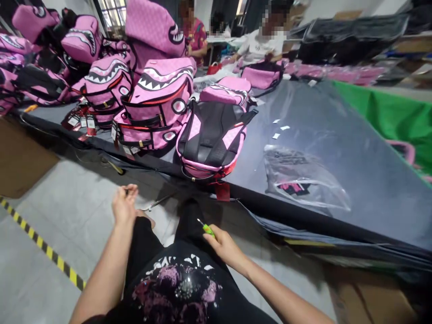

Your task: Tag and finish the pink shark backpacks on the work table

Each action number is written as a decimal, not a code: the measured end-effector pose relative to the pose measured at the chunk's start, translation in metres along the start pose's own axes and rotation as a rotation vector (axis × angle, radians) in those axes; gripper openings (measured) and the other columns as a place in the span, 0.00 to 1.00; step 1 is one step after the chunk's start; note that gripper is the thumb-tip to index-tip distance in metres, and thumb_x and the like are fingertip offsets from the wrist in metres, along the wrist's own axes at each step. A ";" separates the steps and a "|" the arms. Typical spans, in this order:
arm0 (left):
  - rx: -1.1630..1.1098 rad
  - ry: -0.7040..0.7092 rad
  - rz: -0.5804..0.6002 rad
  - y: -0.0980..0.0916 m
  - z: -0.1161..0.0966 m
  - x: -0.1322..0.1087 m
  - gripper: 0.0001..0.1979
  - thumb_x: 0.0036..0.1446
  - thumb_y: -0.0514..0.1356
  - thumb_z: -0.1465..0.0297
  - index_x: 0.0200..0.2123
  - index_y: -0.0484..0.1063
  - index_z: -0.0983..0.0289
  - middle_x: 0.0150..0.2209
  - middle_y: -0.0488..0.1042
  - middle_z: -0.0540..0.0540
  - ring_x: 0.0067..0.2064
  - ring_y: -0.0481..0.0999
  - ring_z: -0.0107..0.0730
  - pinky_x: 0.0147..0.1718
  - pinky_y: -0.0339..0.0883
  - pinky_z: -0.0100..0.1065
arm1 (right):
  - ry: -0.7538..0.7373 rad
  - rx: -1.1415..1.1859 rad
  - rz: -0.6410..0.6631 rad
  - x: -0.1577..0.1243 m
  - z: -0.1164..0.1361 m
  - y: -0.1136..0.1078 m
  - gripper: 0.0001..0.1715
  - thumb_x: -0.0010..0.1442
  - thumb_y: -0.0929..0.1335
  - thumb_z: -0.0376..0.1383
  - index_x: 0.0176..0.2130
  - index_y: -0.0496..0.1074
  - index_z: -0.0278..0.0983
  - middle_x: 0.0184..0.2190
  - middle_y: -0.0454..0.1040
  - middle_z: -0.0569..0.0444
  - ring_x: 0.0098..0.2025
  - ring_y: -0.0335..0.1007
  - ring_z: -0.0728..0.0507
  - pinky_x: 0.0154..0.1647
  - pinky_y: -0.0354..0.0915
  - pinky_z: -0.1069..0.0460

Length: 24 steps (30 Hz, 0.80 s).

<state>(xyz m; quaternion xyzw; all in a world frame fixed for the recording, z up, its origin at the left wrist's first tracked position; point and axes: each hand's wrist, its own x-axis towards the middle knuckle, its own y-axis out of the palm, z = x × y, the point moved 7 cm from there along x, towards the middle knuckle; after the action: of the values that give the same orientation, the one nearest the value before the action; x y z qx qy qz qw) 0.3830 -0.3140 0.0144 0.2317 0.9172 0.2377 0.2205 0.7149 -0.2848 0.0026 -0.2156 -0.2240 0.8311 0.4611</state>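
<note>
My left hand (124, 204) is raised below the table edge, its fingers pinched together on something I cannot make out. My right hand (223, 246) is closed round a small green-handled tool (206, 228) with a thin metal tip pointing up-left. Both hands hang in front of my black printed shirt, short of the table. Nearest on the table lies a pink backpack (212, 137), straps up, with a red tag (222, 191) dangling over the edge. To its right lies a clear plastic bag (303, 177).
Several pink shark-mouth backpacks (158, 105) crowd the dark table (337, 135) at the left. Other people work at the far end. Green cloth (394, 114) lies at the right. Yellow-black tape (43, 245) crosses the floor; a cardboard box (371, 297) sits bottom right.
</note>
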 end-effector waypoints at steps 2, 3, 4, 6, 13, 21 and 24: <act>0.091 0.044 0.025 0.002 -0.013 0.013 0.13 0.58 0.62 0.59 0.31 0.69 0.63 0.34 0.76 0.51 0.38 0.76 0.28 0.45 0.68 0.36 | 0.044 0.166 -0.106 -0.006 -0.018 -0.003 0.19 0.58 0.66 0.48 0.26 0.57 0.40 0.22 0.59 0.61 0.25 0.56 0.49 0.28 0.55 0.53; 0.155 0.018 0.090 0.008 -0.006 0.009 0.13 0.55 0.65 0.59 0.32 0.71 0.64 0.37 0.77 0.52 0.38 0.75 0.28 0.42 0.68 0.33 | 0.042 0.234 -0.168 -0.006 -0.020 -0.004 0.19 0.57 0.67 0.49 0.27 0.58 0.40 0.22 0.59 0.61 0.25 0.56 0.49 0.28 0.56 0.53; 0.222 -0.043 0.175 0.015 0.010 -0.003 0.15 0.51 0.68 0.59 0.34 0.73 0.64 0.39 0.77 0.53 0.37 0.73 0.27 0.39 0.68 0.30 | 0.030 0.281 -0.220 -0.005 -0.019 -0.004 0.19 0.57 0.67 0.49 0.28 0.60 0.39 0.22 0.60 0.61 0.25 0.57 0.49 0.28 0.57 0.53; 0.334 -0.247 0.372 0.031 0.060 -0.044 0.19 0.42 0.72 0.59 0.36 0.77 0.64 0.42 0.76 0.54 0.34 0.71 0.25 0.34 0.66 0.27 | -0.029 0.308 -0.301 0.001 -0.007 -0.002 0.17 0.59 0.68 0.48 0.30 0.64 0.39 0.23 0.65 0.59 0.26 0.61 0.48 0.31 0.60 0.52; 0.461 -0.713 0.751 0.049 0.165 -0.139 0.24 0.40 0.74 0.58 0.39 0.77 0.63 0.36 0.77 0.53 0.35 0.75 0.27 0.37 0.67 0.28 | -0.238 0.198 -0.382 0.008 0.005 0.004 0.15 0.61 0.68 0.38 0.49 0.74 0.41 0.45 0.77 0.49 0.46 0.73 0.41 0.50 0.66 0.48; 0.692 -0.809 0.934 0.055 0.199 -0.137 0.31 0.46 0.69 0.53 0.49 0.74 0.65 0.42 0.79 0.58 0.41 0.77 0.34 0.47 0.65 0.37 | 0.005 -0.026 -0.387 0.010 -0.047 0.001 0.19 0.58 0.63 0.33 0.49 0.73 0.38 0.44 0.77 0.47 0.45 0.74 0.41 0.47 0.67 0.48; 0.762 -0.838 1.012 0.056 0.205 -0.145 0.39 0.50 0.67 0.53 0.62 0.64 0.61 0.53 0.75 0.60 0.49 0.76 0.37 0.49 0.64 0.38 | 0.153 0.123 -0.379 0.016 -0.075 -0.002 0.15 0.56 0.64 0.39 0.41 0.73 0.36 0.31 0.77 0.52 0.31 0.73 0.43 0.34 0.67 0.50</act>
<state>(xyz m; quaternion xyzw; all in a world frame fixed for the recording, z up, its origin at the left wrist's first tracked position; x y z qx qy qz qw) 0.6221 -0.2788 -0.0747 0.7552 0.5572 -0.1313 0.3192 0.7510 -0.2574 -0.0594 -0.2035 -0.1739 0.7227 0.6372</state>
